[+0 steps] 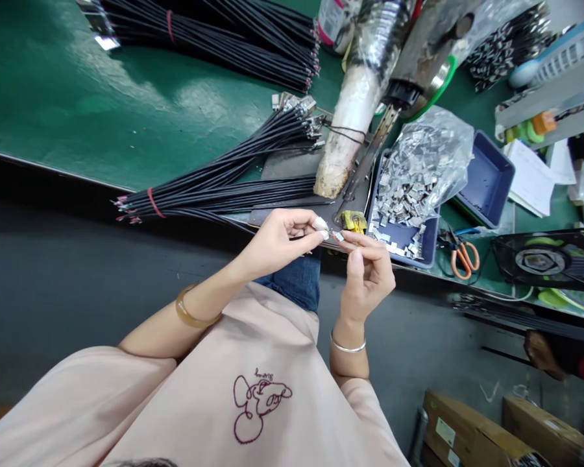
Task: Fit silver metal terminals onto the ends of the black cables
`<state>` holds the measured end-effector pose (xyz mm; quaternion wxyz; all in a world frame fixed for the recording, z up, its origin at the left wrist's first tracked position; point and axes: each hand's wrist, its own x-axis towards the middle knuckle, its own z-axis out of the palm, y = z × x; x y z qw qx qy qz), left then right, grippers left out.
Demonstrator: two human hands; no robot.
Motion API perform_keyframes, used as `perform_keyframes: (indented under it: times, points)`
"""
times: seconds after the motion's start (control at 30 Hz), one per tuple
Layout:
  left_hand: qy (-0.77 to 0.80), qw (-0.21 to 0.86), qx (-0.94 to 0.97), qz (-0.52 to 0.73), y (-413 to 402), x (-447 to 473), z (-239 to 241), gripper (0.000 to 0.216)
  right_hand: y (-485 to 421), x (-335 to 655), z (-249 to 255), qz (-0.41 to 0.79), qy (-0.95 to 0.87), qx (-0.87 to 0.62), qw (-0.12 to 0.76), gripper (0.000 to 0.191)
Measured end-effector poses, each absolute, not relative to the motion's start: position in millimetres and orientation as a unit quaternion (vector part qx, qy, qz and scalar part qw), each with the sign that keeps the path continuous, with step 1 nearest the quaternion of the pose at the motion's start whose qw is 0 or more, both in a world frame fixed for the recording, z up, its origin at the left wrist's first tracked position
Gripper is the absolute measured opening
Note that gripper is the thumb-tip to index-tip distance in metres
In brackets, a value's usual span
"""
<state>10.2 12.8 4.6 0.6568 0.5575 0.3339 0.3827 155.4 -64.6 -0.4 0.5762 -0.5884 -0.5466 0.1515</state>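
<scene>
My left hand (pixel 287 241) is closed in a pinch at the table's front edge, with white coverings on its fingertips. A black cable (pixel 231 222) runs in behind it from the left, and thin wires show just past the fingertips. My right hand (pixel 368 269) pinches a small silver connector (pixel 339 237) close to those wires. Whether wires and connector touch is too small to tell. Just behind the fingers sits a small yellow block (pixel 353 221). A soldering iron (pixel 370 155) points down toward it, beside a thick white-wrapped rod (pixel 343 133).
Banded black cables (pixel 189 178) lie left on the green table (pixel 53 110), with another bundle (pixel 224 39) farther back. A blue tray (pixel 431 243) of loose connectors stands right, near an empty-looking tray (pixel 491 172), orange-handled pliers (pixel 464 259) and a black fan (pixel 547 259). Cardboard boxes (pixel 462 425) rest on the floor.
</scene>
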Motion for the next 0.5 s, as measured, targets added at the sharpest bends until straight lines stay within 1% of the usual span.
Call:
perform_keyframes:
  times: [0.1,0.17,0.23,0.3,0.37,0.5]
  points:
    - [0.339,0.663,0.543,0.388,13.6,11.4,5.1,0.011,-64.3,155.6,-0.2,0.153,-0.534,-0.588,0.588,0.009]
    - [0.341,0.667,0.54,0.385,13.5,12.1,4.6,0.011,-63.2,155.3,0.4,0.107,-0.544,-0.585,0.592,0.007]
    - [0.34,0.668,0.543,0.378,12.8,12.7,3.4,0.009,-61.6,154.6,0.3,0.056,-0.569,-0.579,0.581,0.013]
    - [0.34,0.666,0.549,0.373,12.0,13.2,2.1,0.009,-59.8,153.9,-1.1,0.03,-0.595,-0.569,0.566,0.017]
    - [0.338,0.666,0.555,0.367,11.4,13.6,1.5,0.009,-58.1,153.7,-3.6,0.046,-0.593,-0.569,0.567,0.015]
    - [0.342,0.662,0.557,0.366,11.9,13.8,3.7,0.011,-56.3,155.7,-8.5,0.112,-0.544,-0.578,0.598,0.008]
